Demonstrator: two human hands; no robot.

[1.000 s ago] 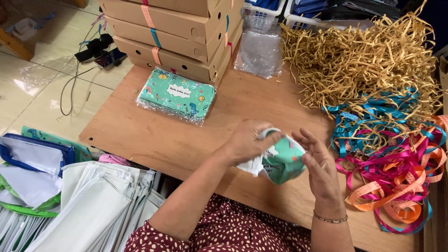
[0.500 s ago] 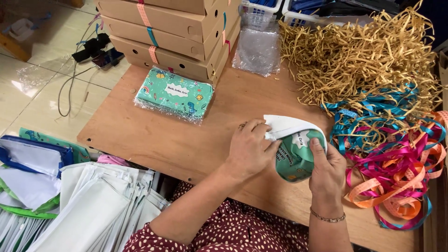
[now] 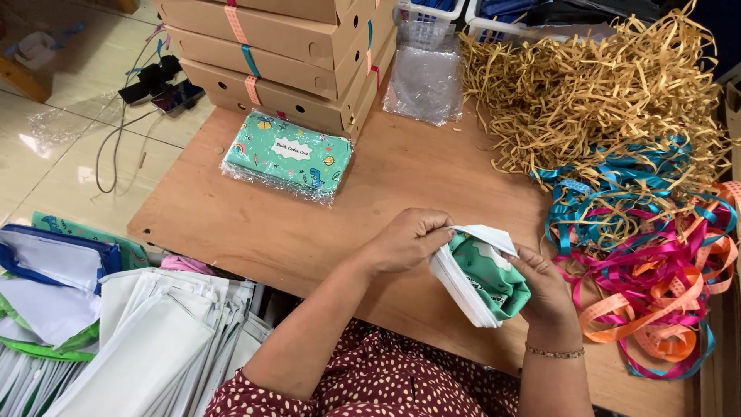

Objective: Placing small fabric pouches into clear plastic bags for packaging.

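Both my hands hold a folded green patterned cloth item with white edges [image 3: 482, 278] above the wooden table [image 3: 309, 224]. My left hand [image 3: 405, 241] pinches its white top flap from the left. My right hand [image 3: 544, 289] cups it from the right and below. A similar green patterned item wrapped in clear plastic [image 3: 287, 161] lies flat on the table further back to the left, apart from both hands.
Stacked brown cardboard boxes [image 3: 285, 58] stand at the back. Tan shredded paper [image 3: 594, 85] and tangled teal, pink and orange ribbons [image 3: 648, 255] fill the right side. A clear plastic bag [image 3: 424, 77] lies near the boxes. White bags [image 3: 147, 347] lie below the table's left edge.
My hands have turned the green item and drawn its white flap upward; the camera view has shifted slightly, and the hands stayed over the table's near edge.
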